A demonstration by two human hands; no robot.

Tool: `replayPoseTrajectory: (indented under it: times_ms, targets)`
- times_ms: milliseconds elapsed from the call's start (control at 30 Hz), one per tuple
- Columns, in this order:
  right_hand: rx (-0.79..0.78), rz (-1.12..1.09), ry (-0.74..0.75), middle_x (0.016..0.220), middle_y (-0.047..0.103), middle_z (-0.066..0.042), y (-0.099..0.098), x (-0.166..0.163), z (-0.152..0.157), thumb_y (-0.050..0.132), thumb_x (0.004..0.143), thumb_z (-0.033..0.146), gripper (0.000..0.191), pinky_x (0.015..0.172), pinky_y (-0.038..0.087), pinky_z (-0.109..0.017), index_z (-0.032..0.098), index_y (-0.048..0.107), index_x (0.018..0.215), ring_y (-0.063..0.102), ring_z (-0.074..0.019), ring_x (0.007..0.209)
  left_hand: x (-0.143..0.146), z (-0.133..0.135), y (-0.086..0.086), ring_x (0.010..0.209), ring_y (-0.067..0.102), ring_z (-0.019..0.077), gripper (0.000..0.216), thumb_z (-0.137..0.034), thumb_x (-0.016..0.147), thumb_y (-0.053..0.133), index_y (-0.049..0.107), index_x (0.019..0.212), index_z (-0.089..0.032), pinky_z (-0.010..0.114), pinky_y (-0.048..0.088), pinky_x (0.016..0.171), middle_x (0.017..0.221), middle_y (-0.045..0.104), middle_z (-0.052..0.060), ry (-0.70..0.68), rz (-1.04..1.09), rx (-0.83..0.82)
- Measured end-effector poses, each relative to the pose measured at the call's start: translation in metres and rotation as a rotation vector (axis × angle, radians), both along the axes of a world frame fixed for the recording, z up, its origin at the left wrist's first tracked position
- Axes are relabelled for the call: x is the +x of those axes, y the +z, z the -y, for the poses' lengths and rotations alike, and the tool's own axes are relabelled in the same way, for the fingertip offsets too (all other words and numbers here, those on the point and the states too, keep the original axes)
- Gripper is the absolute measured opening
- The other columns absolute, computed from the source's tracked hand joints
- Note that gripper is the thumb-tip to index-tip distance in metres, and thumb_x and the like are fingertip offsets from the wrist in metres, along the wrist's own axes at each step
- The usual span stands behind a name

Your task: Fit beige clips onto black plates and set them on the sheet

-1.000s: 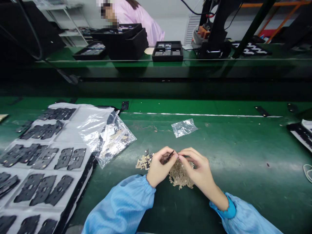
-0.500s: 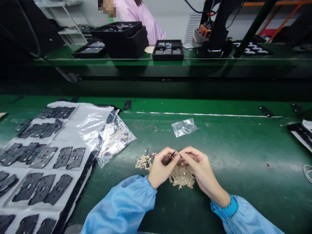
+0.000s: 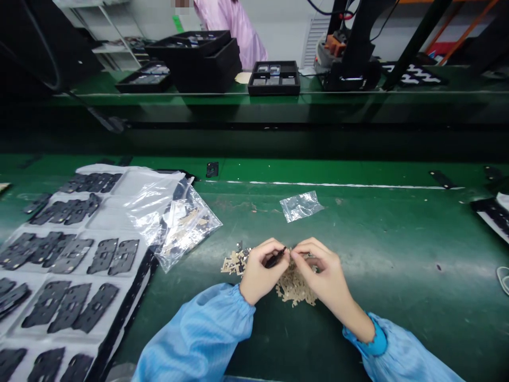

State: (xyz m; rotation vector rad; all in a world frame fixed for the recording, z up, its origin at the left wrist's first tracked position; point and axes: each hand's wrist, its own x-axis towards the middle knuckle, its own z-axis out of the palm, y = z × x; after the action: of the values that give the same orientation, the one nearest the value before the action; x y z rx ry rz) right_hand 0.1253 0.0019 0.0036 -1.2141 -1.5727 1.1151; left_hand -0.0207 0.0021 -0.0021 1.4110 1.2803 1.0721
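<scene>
My left hand (image 3: 262,269) is closed around a small black plate-like part (image 3: 275,260), which its fingers partly cover. Fingertips of my right hand (image 3: 322,270) are pinched together right beside that part; anything between them is too small to make out. Both hands hover over a heap of small tan flat pieces (image 3: 296,289) on the green table. To the left of my left hand lies a smaller pile of tan and dark pieces (image 3: 234,262).
At left, a white compartment tray (image 3: 109,212) bears rows of black plates (image 3: 124,257). A clear bag of small pieces (image 3: 189,225) overlaps its edge. A small clear bag (image 3: 301,206) lies ahead. Black boxes (image 3: 274,78) stand on the far bench, a person in pink (image 3: 234,26) behind.
Both hands stay over the heap, their fingertips shifting slightly; the black part has tilted a little in my left hand. Across the bench, the person has shifted slightly.
</scene>
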Motion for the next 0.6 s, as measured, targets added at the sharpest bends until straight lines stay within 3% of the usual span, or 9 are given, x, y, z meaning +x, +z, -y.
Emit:
replayPoseTrajectory:
  times_ms: [200,367,600]
  targets:
    - [0.091,0.122,0.125,0.081,0.058,-0.005,0.0019,0.0058,-0.0020,0.050,0.088,0.021,0.013,0.054,0.047,-0.024,0.020,0.064,0.086,0.057,-0.0150,0.067,-0.0041,0.0016,-0.0022,0.064,0.051,0.0134,0.011,-0.016,0.077,0.055,0.056,0.067,-0.017,0.024,0.040,0.060,0.067,0.053,0.002,-0.050,-0.059,0.082]
    - [0.178,0.229,0.183,0.082,0.057,-0.005,0.0034,0.0084,-0.0024,0.046,0.089,0.018,0.015,0.060,0.045,-0.027,0.020,0.061,0.088,0.055,-0.0153,0.069,-0.0055,0.0017,-0.0039,0.064,0.050,0.0130,0.013,-0.015,0.077,0.055,0.053,0.065,-0.017,0.024,0.040,0.061,0.067,0.052,0.001,-0.091,-0.052,0.058]
    - [-0.004,0.050,0.156,0.081,0.057,-0.005,0.0026,0.0077,-0.0052,0.051,0.086,0.023,0.014,0.054,0.051,-0.023,0.018,0.064,0.083,0.058,-0.0146,0.068,-0.0042,0.0000,-0.0031,0.064,0.049,0.0123,0.013,-0.013,0.077,0.054,0.053,0.065,-0.016,0.023,0.039,0.060,0.066,0.051,0.001,-0.078,-0.021,0.044]
